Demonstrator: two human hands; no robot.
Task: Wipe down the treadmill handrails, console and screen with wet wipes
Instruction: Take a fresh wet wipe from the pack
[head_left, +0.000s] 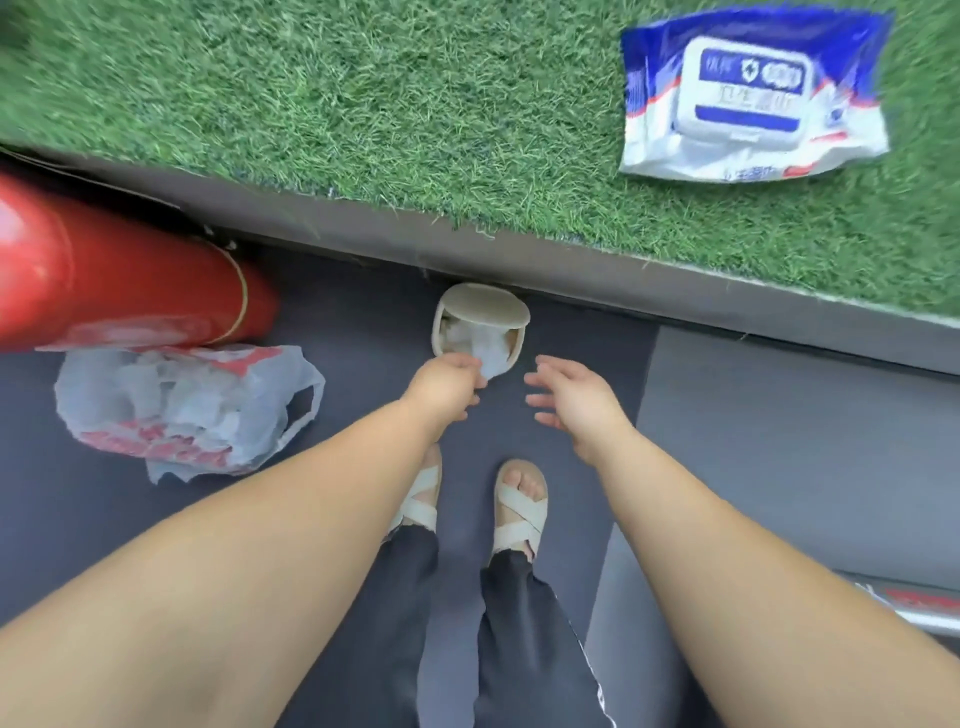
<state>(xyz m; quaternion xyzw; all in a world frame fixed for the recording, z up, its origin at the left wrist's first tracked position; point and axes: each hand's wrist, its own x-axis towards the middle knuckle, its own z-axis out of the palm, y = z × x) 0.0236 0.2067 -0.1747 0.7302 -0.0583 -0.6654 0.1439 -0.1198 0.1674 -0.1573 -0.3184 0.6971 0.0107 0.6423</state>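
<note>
White and crumpled, a wipe (491, 364) is hanging from the left hand (447, 384), whose thumb and fingertips are pinching it right at the mouth of a small beige bin (480, 309) on the dark floor (571, 332). The bin's round lid is tilting back and more white wipes are showing inside. So the hand seems to be dropping a spent one in, not fetching a new one. The right hand (576, 397) is hovering just beside the bin, holding nothing, with fingers spread wide and loose, perhaps ready to steady the bin.

The pack of wet wipes (748, 98) is lying flat, flap closed, on a raised ledge of green artificial grass (363, 104), well apart from both hands; it is likely parked there for the next pull. Its blue-and-white label is showing a shield emblem and Chinese characters, too smeared to read.

A thin plastic bag (182, 410) with unreadable red print is slumping against a red cylinder (119, 291). No treadmill part is plainly showing.
</note>
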